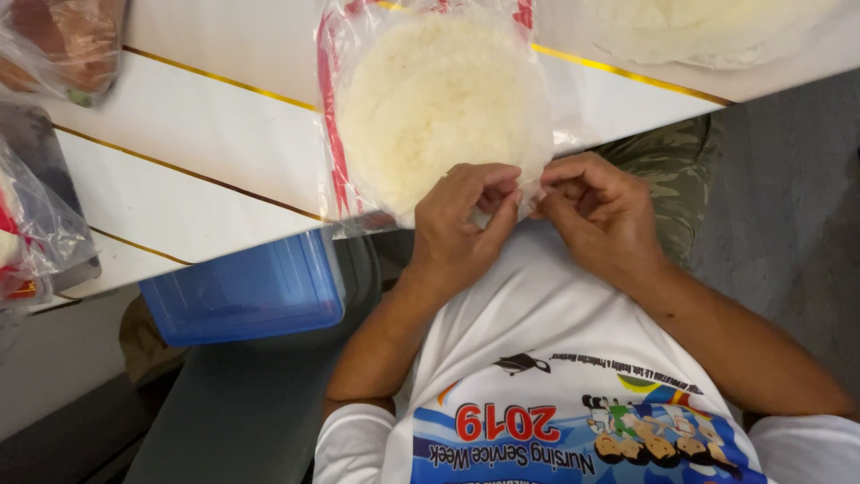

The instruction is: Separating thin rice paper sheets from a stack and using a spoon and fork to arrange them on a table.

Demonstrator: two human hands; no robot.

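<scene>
Together, left hand (461,224) and right hand (596,211), fingers pinched on clear bag of flatbreads (434,108), white table (206,134), blue tub (246,291) beneath

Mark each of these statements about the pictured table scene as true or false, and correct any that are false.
1. Both hands pinch the near edge of a clear bag holding a stack of round white wrappers. True: the left hand and right hand meet at the edge of the bag of wrappers.
2. The bag has green edging. False: its edging is red.
3. A blue plastic container sits under the table edge. True: the blue container shows below the white table.
4. The table top is dark wood. False: it is white with thin gold lines.
5. The right hand holds a knife. False: it grips only the bag's plastic.
</scene>
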